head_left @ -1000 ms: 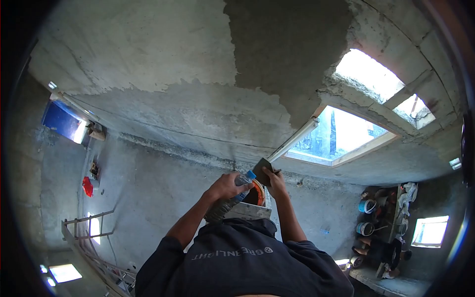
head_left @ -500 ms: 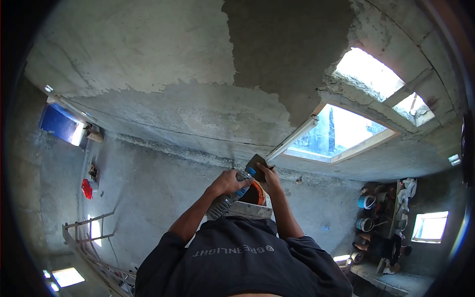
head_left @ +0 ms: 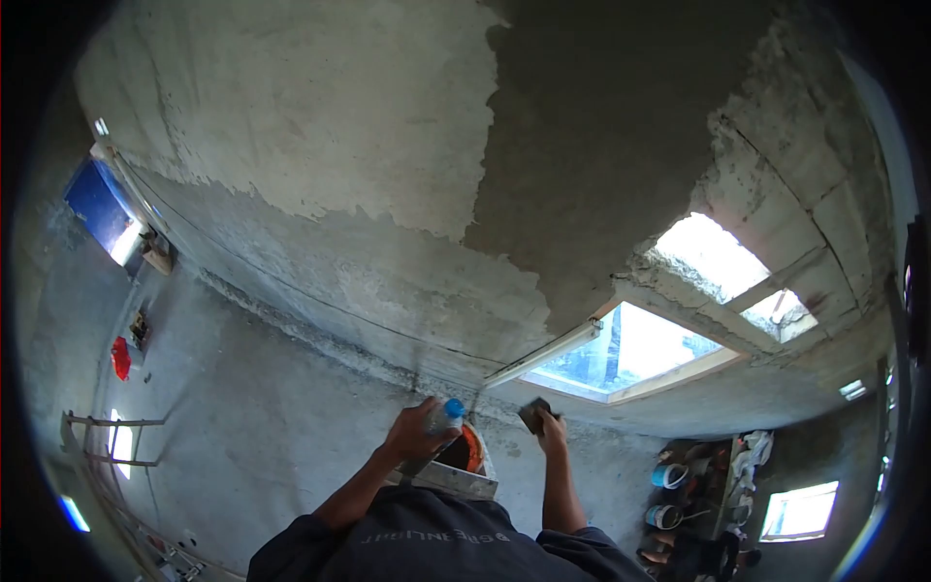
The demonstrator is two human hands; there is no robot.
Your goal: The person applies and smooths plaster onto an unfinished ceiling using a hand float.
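My left hand [head_left: 411, 434] is closed around a clear plastic bottle [head_left: 441, 419] with a blue cap, tilted with the cap end up. In my right hand [head_left: 552, 430], the fingers grip a dark rectangular block [head_left: 532, 415], whose exact kind I cannot make out. The two hands are apart. Between and below them is a bucket [head_left: 475, 448] with an orange inside and dark contents, partly hidden by the left hand and the bottle. A wooden board [head_left: 456, 481] shows just in front of my shirt.
Ahead rises a plastered wall [head_left: 388, 262] with a darker damp-looking patch [head_left: 592, 126]. A window opening [head_left: 630, 351] is to the right. Pails [head_left: 669, 475] and a person [head_left: 693, 555] are at lower right. A ladder-like frame [head_left: 112, 441] stands at left; a red object [head_left: 120, 358] lies beyond it.
My hands have moved apart, the right one with the block going rightward from the bottle. The bottle's cap now points up toward me. My head view has shifted and turned.
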